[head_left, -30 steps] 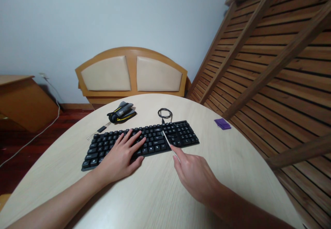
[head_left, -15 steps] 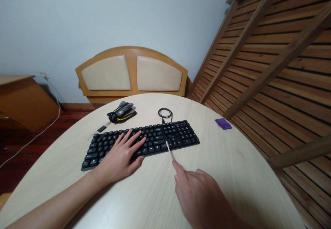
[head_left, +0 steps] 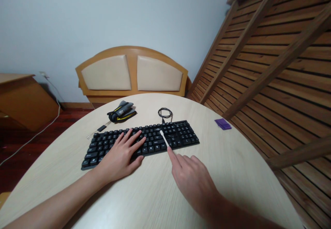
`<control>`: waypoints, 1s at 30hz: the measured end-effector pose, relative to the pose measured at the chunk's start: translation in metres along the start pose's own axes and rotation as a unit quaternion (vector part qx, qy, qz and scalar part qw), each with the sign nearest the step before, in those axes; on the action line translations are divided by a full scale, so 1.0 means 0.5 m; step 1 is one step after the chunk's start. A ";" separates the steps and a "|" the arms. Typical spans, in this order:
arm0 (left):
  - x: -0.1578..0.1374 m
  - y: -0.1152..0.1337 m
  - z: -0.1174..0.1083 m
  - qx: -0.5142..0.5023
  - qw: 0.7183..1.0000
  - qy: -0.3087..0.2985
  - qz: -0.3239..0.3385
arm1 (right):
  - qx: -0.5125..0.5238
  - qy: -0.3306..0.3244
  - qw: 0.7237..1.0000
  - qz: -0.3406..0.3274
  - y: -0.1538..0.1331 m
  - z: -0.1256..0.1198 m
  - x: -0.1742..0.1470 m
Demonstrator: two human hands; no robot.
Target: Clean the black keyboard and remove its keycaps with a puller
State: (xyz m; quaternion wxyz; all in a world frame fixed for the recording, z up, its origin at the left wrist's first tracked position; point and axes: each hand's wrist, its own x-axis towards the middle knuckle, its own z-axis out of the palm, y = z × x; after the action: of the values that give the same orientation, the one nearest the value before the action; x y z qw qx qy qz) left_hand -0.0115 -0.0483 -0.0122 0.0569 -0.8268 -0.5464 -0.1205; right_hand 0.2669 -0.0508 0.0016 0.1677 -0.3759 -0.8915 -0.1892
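Observation:
A black computer keyboard lies slightly angled on the round pale table. My left hand rests across its left half, fingers spread over the keys and the thumb by the front edge. My right hand is closed around the lower end of a cotton swab, with the index finger stretched along it. The swab's white tip is over the keys just left of the navigation keys; whether it touches them I cannot tell. My right palm side and the gripped end are hidden.
Behind the keyboard lie a coiled black cable and a folded grey-black item with yellow edging. A small black piece with thin pale sticks is beside it. A folded purple cloth sits near the right edge. Wooden slats lean at the right.
My right hand has moved forward and slightly left, carrying the swab's tip from the keyboard's front part up toward its back rows. My left hand and the keyboard stay in place.

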 end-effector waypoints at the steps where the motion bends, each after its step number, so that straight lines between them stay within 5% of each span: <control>1: 0.000 0.000 -0.001 0.002 1.000 -0.003 -0.001 | -0.003 -0.013 1.000 -0.006 0.009 0.008 0.007; 13: -0.001 0.001 -0.002 -0.006 1.000 0.001 0.002 | -0.028 -0.098 0.995 0.013 0.048 0.053 0.054; 30: 0.001 0.004 -0.006 -0.001 1.000 -0.009 -0.004 | -0.079 -0.086 0.993 0.005 -0.012 -0.004 0.028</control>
State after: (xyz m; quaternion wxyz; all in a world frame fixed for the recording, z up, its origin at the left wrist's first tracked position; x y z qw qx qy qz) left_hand -0.0099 -0.0492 -0.0091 0.0512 -0.8255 -0.5504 -0.1139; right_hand 0.2535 -0.0475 0.0082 0.0616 -0.4071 -0.8831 -0.2251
